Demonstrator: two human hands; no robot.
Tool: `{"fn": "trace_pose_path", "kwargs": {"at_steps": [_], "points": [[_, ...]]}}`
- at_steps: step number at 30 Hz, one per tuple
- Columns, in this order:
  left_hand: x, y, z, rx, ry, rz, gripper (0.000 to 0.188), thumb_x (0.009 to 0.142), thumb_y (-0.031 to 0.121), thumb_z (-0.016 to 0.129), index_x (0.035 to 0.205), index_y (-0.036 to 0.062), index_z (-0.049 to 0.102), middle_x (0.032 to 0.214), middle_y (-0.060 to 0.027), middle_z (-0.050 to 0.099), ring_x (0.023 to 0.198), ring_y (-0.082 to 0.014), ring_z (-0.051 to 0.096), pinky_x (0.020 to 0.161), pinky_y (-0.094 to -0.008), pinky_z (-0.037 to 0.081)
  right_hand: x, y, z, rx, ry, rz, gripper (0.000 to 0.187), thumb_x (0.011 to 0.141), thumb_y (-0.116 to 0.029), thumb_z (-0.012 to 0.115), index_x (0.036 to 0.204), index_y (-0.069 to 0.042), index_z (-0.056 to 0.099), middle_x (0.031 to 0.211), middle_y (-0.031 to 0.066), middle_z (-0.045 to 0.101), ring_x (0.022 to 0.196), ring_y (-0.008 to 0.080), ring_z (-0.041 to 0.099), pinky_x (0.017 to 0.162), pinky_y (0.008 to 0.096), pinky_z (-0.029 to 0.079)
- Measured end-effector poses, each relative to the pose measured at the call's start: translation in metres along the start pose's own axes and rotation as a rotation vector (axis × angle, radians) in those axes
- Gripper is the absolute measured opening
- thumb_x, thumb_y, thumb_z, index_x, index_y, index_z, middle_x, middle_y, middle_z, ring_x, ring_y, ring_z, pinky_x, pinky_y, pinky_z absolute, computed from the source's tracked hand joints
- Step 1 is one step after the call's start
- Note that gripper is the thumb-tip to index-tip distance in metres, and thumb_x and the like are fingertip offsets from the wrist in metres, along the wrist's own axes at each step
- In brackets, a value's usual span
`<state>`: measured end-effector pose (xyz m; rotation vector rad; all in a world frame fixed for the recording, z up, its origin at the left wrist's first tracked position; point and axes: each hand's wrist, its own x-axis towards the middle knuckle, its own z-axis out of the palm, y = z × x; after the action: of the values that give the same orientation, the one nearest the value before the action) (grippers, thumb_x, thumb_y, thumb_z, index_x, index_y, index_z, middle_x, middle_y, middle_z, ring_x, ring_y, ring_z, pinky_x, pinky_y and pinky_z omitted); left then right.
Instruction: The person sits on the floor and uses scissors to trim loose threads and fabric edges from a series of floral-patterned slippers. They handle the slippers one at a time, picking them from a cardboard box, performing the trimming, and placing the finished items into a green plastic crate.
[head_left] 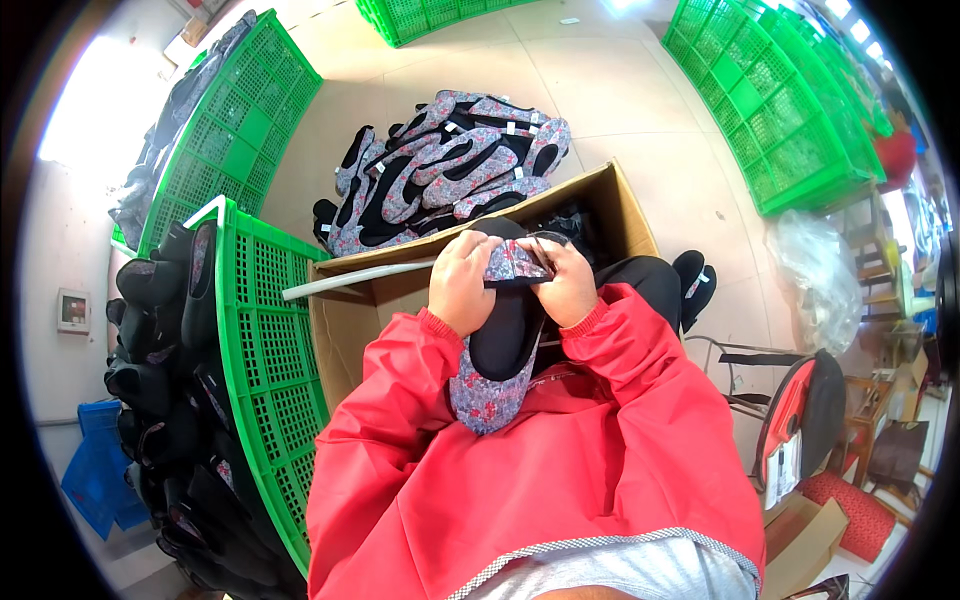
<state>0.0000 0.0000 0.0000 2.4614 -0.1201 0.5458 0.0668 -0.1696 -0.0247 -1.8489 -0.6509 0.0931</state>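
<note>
A floral slipper with a dark lining lies against the front of my red jacket, its patterned rounded end toward me. My left hand grips the far end of it, fingers closed round the fabric. Opposite, my right hand pinches the same end from the other side. Between both hands the floral cloth is folded over and stretched. Just beyond them is an open cardboard box, with some black items in its right part. A pale rod or tube lies across the box's left side.
A heap of similar floral slippers lies on the floor beyond the box. At my left, a green crate holds many black slippers. More green crates stand farther off. A clear plastic bag and a red-and-black chair are at right.
</note>
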Motion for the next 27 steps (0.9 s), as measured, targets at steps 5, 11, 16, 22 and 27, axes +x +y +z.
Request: {"fn": "trace_pose_path", "kwargs": {"at_steps": [5,11,16,22,27], "points": [[-0.022,0.029,-0.013,-0.102,0.007,0.006,0.034,0.064,-0.006,0.062,0.098,0.0012,0.063,0.092,-0.0153,0.061,0.086,-0.0367,0.061,0.077,-0.0403,0.05,-0.02,-0.012,-0.022,0.246,-0.159,0.017,0.03,0.075,0.006,0.064,0.102,-0.002,0.07,0.096,0.0132,0.069,0.089,0.0257,0.066,0.082,0.0334,0.051],[-0.026,0.046,-0.045,-0.373,-0.191,-0.174,0.024,0.071,-0.006,0.068,0.094,-0.0003,0.063,0.085,-0.0115,0.065,0.08,-0.0272,0.064,0.072,-0.0328,0.049,-0.01,-0.016,-0.04,0.761,-0.537,0.272,0.035,0.067,0.015,0.054,0.098,0.004,0.068,0.095,0.0085,0.068,0.09,0.0166,0.064,0.081,0.0309,0.05],[-0.041,0.029,-0.035,-1.249,-0.425,-0.706,0.014,0.094,0.004,0.059,0.105,-0.0025,0.064,0.1,-0.0051,0.069,0.089,-0.0131,0.065,0.079,-0.0281,0.051,-0.009,-0.008,-0.03,1.101,-0.72,0.506,0.032,0.066,0.011,0.058,0.096,0.002,0.064,0.09,0.0069,0.067,0.08,0.0158,0.064,0.075,0.0294,0.051],[-0.039,0.035,-0.052,-1.894,-0.519,-0.948,0.034,0.097,0.016,0.059,0.122,-0.0068,0.058,0.113,-0.0147,0.068,0.099,-0.0225,0.068,0.092,-0.0351,0.053,-0.014,0.01,-0.008,1.079,-0.613,0.486,0.023,0.077,0.003,0.062,0.098,-0.006,0.059,0.08,-0.0019,0.06,0.061,0.0037,0.052,0.054,0.0187,0.039],[-0.045,0.042,-0.052,-2.126,-0.555,-0.943,0.05,0.096,0.025,0.061,0.133,-0.0066,0.049,0.125,-0.0187,0.062,0.111,-0.0271,0.063,0.099,-0.04,0.05,-0.018,0.015,-0.001,1.149,-0.639,0.493,0.02,0.081,-0.006,0.069,0.098,-0.008,0.059,0.077,-0.0015,0.061,0.054,0.0034,0.049,0.047,0.0184,0.035]]}}
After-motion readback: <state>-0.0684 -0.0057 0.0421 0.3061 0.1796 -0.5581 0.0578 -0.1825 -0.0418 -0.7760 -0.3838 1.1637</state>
